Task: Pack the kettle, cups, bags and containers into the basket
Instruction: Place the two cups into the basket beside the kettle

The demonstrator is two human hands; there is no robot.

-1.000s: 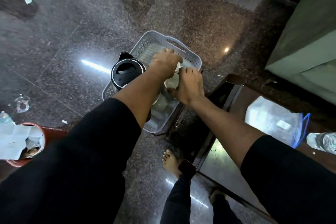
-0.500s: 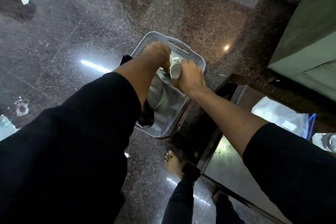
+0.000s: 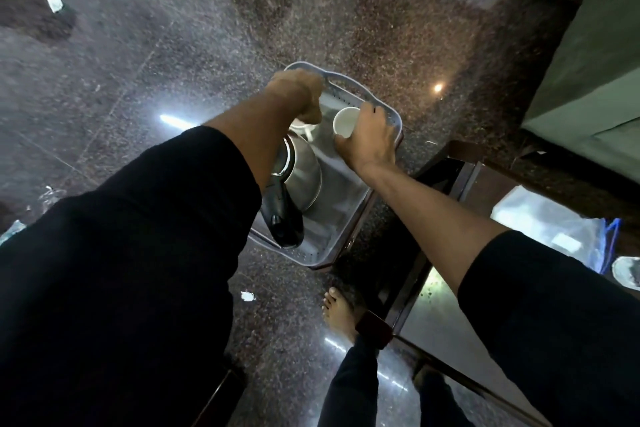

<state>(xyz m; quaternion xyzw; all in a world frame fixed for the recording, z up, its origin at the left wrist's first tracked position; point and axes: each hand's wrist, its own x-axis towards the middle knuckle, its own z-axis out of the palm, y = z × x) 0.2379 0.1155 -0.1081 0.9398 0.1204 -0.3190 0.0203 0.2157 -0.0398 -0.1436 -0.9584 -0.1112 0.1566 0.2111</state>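
A grey perforated plastic basket (image 3: 360, 218) sits on the dark speckled floor. A steel kettle (image 3: 304, 177) with a black handle lies on its side in the basket's left half. My left hand (image 3: 298, 94) reaches over the kettle to the basket's far end and grips a white cup (image 3: 304, 128), mostly hidden under my fingers. My right hand (image 3: 367, 139) holds a second white cup (image 3: 345, 121) tilted on its side, its mouth facing me, just above the basket's far right corner.
A dark wooden table (image 3: 450, 288) with a glossy top stands right of the basket, bearing a clear plastic bag (image 3: 554, 222) and a container (image 3: 627, 274). My bare foot (image 3: 339, 315) rests on the floor below the basket. Small white scraps (image 3: 54, 5) lie on the floor.
The kettle went from upright to lying on its side in the basket. Both hands moved to the basket's far end, and the two cups have separated, one in each hand.
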